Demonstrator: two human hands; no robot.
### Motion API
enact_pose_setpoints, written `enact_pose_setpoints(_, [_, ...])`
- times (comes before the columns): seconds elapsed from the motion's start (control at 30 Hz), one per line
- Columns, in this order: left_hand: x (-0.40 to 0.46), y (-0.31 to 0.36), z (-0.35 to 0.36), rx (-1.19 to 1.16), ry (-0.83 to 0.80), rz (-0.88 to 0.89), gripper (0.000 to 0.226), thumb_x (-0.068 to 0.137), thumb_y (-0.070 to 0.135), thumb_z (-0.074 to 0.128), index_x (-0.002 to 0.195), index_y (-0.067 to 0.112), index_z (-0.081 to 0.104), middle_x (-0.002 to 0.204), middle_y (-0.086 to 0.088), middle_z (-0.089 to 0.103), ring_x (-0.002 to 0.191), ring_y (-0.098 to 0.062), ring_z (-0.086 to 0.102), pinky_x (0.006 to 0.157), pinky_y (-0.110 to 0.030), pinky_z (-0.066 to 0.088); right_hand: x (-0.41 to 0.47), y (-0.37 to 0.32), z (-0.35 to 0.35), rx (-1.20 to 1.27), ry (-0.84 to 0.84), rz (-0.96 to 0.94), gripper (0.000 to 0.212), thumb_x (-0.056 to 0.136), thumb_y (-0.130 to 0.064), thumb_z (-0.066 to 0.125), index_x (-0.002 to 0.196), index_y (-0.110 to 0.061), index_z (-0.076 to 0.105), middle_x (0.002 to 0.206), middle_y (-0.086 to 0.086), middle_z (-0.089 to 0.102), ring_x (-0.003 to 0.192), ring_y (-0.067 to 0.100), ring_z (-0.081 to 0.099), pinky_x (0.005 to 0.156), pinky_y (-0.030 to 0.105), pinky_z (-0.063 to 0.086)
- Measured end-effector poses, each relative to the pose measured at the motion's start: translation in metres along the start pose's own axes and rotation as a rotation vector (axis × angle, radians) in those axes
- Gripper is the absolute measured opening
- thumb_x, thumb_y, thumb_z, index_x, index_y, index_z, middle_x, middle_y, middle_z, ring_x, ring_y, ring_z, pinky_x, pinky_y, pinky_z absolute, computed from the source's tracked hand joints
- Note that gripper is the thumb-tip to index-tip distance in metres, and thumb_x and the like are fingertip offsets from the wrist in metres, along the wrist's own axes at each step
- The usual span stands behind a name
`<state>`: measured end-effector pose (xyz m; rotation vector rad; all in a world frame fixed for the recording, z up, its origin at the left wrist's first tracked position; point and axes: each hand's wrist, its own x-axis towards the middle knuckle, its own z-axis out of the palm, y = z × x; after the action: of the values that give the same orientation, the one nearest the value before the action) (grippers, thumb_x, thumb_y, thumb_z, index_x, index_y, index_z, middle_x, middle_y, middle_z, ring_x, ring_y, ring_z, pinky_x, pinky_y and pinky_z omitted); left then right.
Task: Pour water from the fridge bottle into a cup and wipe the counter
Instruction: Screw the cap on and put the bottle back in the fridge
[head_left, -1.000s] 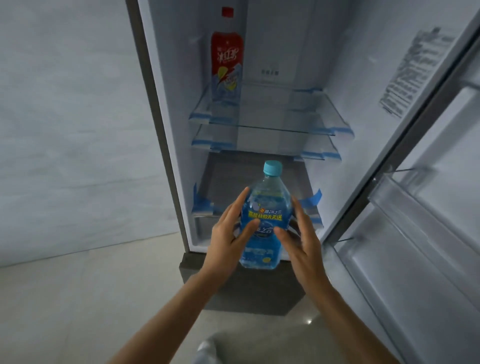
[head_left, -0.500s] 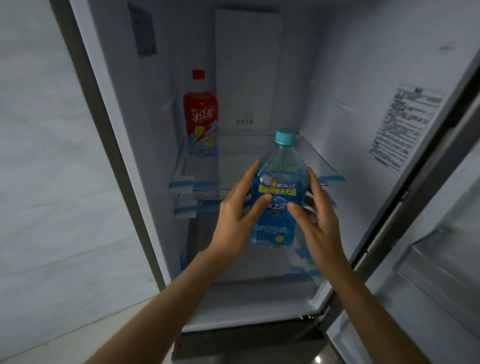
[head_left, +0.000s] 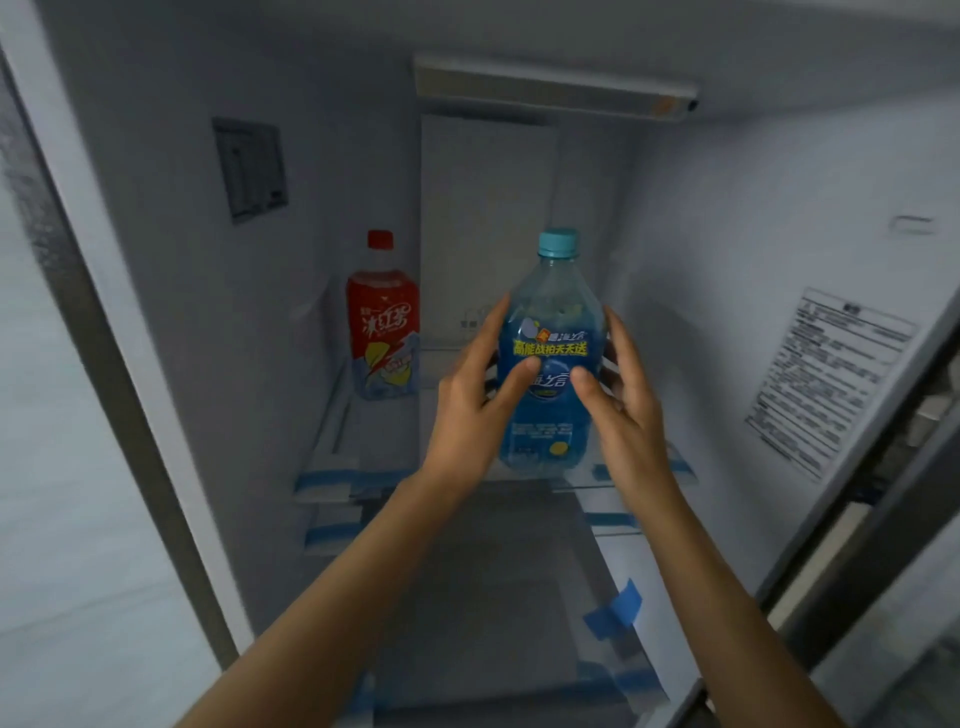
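Both hands are on the blue bottle (head_left: 548, 364) now, upright inside the open fridge (head_left: 727, 249), its teal cap (head_left: 557, 243) screwed on. The left hand (head_left: 475, 410) curls round the left side, thumb laid across the label; the right hand (head_left: 621, 410) mirrors it, thumb on the front, fingers reaching behind. Neither hand is spread flat or clenched: each is cupped, the two pressing the bottle between them. The bottle's base sits low against the front edge of the glass shelf (head_left: 358, 467), though it's hard to say whether it rests on the shelf or hangs just above it.

What could go wrong? The grip looks light, mostly thumbs and fingertips on a smooth plastic wrap, and a cold bottle may be damp, so a slip downward is the likeliest trouble. If the base drags on the shelf lip as it comes out, the bottle could tip forward. The red bottle (head_left: 383, 322) stands well apart at the back left, so a knock there seems unlikely. Cup and counter are nowhere in view, so pouring and wiping are not yet begun.
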<state>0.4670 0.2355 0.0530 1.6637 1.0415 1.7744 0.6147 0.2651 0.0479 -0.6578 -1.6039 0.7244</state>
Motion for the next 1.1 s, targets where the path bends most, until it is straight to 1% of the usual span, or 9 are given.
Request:
enact_pose_setpoints(0.07, [0.012, -0.011, 0.004, 0.009, 0.007, -0.011, 0.056, 0.094, 0.018, 0.057, 0.137, 0.043, 0.031, 0.136, 0.001, 0.055, 0.116, -0.001, 0.057, 0.090, -0.020, 0.051, 0.012, 0.011, 0.000, 0.008, -0.022, 0.013, 0.052, 0.094, -0.023, 0.055, 0.131, -0.050, 0.032, 0.128, -0.017, 0.054, 0.114, -0.004, 0.056, 0.091, 0.023, 0.052])
enact_pose_setpoints(0.2, [0.028, -0.037, 0.009, 0.016, 0.028, -0.048, 0.055, 0.094, 0.016, 0.057, 0.134, 0.045, 0.032, 0.136, 0.001, 0.054, 0.112, 0.006, 0.057, 0.082, -0.012, 0.049, 0.028, 0.040, 0.004, 0.062, -0.020, 0.089, 0.052, 0.095, -0.022, 0.055, 0.130, -0.053, 0.032, 0.134, -0.003, 0.053, 0.115, 0.001, 0.056, 0.086, 0.022, 0.053])
enact_pose_setpoints(0.33, [0.040, -0.059, 0.008, 0.033, 0.042, -0.062, 0.056, 0.094, 0.020, 0.058, 0.135, 0.048, 0.033, 0.139, 0.003, 0.051, 0.121, -0.003, 0.054, 0.096, -0.030, 0.051, 0.037, 0.061, 0.010, 0.084, -0.022, 0.127, 0.056, 0.094, -0.021, 0.055, 0.140, -0.042, 0.030, 0.133, -0.007, 0.054, 0.117, 0.002, 0.056, 0.088, 0.023, 0.053])
enact_pose_setpoints(0.47, [0.043, -0.070, 0.006, 0.043, 0.032, -0.059, 0.056, 0.094, 0.017, 0.058, 0.133, 0.049, 0.034, 0.138, 0.006, 0.052, 0.121, -0.001, 0.053, 0.096, -0.027, 0.050, 0.041, 0.073, 0.011, 0.099, -0.047, 0.131, 0.054, 0.096, -0.013, 0.052, 0.140, -0.036, 0.031, 0.131, -0.013, 0.054, 0.118, 0.005, 0.056, 0.088, 0.023, 0.052])
enact_pose_setpoints(0.6, [0.048, -0.080, 0.003, 0.080, 0.026, -0.066, 0.056, 0.094, 0.021, 0.058, 0.137, 0.048, 0.032, 0.141, 0.006, 0.049, 0.125, -0.002, 0.050, 0.099, -0.030, 0.049, 0.042, 0.081, 0.015, 0.068, -0.048, 0.145, 0.056, 0.097, -0.016, 0.052, 0.146, -0.030, 0.028, 0.138, -0.003, 0.052, 0.123, 0.012, 0.054, 0.097, 0.037, 0.051])
enact_pose_setpoints(0.7, [0.050, -0.085, 0.001, 0.105, 0.024, -0.070, 0.058, 0.094, 0.029, 0.058, 0.141, 0.048, 0.030, 0.144, 0.007, 0.047, 0.129, -0.007, 0.048, 0.103, -0.043, 0.047, 0.044, 0.086, 0.017, 0.057, -0.057, 0.164, 0.057, 0.096, -0.027, 0.054, 0.144, -0.038, 0.026, 0.141, 0.000, 0.049, 0.127, 0.016, 0.051, 0.100, 0.045, 0.048])
enact_pose_setpoints(0.87, [0.049, -0.088, 0.001, 0.171, 0.011, -0.076, 0.063, 0.091, 0.045, 0.055, 0.146, 0.044, 0.024, 0.147, 0.009, 0.042, 0.134, -0.009, 0.043, 0.105, -0.047, 0.043, 0.045, 0.086, 0.017, 0.078, -0.077, 0.184, 0.057, 0.095, -0.027, 0.053, 0.142, -0.041, 0.025, 0.142, 0.003, 0.047, 0.126, 0.015, 0.051, 0.097, 0.037, 0.050])
enact_pose_setpoints(1.0, [0.048, -0.078, -0.002, 0.273, -0.032, -0.057, 0.062, 0.095, 0.038, 0.053, 0.148, 0.038, 0.020, 0.148, 0.014, 0.037, 0.136, -0.004, 0.036, 0.110, -0.044, 0.039, 0.046, 0.078, 0.016, -0.107, -0.098, 0.179, 0.060, 0.096, -0.038, 0.047, 0.148, -0.036, 0.017, 0.150, 0.001, 0.038, 0.130, 0.014, 0.046, 0.101, 0.040, 0.048])
enact_pose_setpoints(1.1, [0.042, -0.069, -0.008, 0.424, -0.037, -0.060, 0.063, 0.096, 0.037, 0.052, 0.150, 0.028, 0.020, 0.150, 0.006, 0.035, 0.136, -0.004, 0.028, 0.113, -0.031, 0.029, 0.042, 0.069, 0.014, -0.411, -0.125, 0.206, 0.067, 0.097, -0.050, 0.036, 0.153, -0.028, 0.005, 0.159, -0.001, 0.018, 0.143, 0.017, 0.026, 0.111, 0.035, 0.029])
